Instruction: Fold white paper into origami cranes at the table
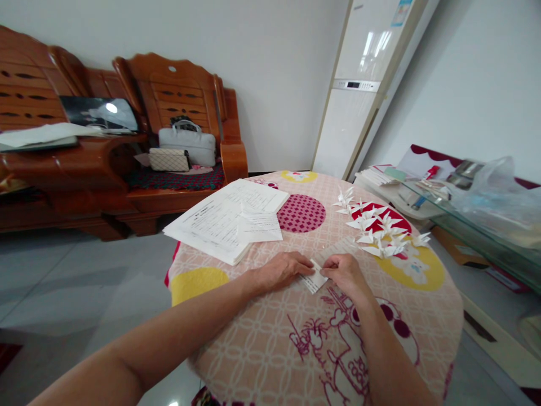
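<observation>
A small folded piece of printed paper [313, 282] lies on the patterned tablecloth between my hands. My left hand [285, 270] reaches in from the left, its fingers closed on the paper's left edge. From the right, my right hand [344, 272] pinches the paper's other side between thumb and fingers. Just beyond my right hand lies a strip of paper [344, 246]. Several white folded paper cranes [380, 228] stand grouped at the table's right. Left of my hands is a stack of printed sheets [211, 220], with smaller cut paper pieces [262, 224] on top.
The round table's cloth [245, 344] shows cartoon figures and coloured circles. A glass-topped side table [477, 225] with a plastic bag [490, 194] stands close at the right. Wooden chairs [177, 90] holding bags are behind left; a tall white air conditioner [350, 118] stands at the back.
</observation>
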A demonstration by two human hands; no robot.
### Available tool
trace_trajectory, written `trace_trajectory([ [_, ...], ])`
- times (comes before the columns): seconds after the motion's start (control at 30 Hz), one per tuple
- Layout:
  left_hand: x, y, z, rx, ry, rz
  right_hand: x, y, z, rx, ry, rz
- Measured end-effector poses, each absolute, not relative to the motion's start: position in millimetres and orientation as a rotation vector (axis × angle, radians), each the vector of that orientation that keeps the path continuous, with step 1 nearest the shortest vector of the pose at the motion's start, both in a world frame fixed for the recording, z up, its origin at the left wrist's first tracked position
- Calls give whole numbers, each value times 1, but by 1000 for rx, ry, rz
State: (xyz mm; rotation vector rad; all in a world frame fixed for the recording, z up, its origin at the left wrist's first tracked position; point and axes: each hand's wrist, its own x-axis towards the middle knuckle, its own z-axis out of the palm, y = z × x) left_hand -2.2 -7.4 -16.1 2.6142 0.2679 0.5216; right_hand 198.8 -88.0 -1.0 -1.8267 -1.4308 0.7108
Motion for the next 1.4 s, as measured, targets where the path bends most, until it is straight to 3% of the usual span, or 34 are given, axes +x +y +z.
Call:
trace_trajectory([
  [0.43, -7, -8, -12, 2615, 151, 468, 206, -93, 9, -1857, -1349, 715],
  [0.67, -7, -12, -6, 2668, 83, 419, 190, -87, 1, -1583, -1400, 872],
  [1.4, -17, -26, -2, 2708, 3, 308, 188, -81, -8, -1684, -1443, 918],
])
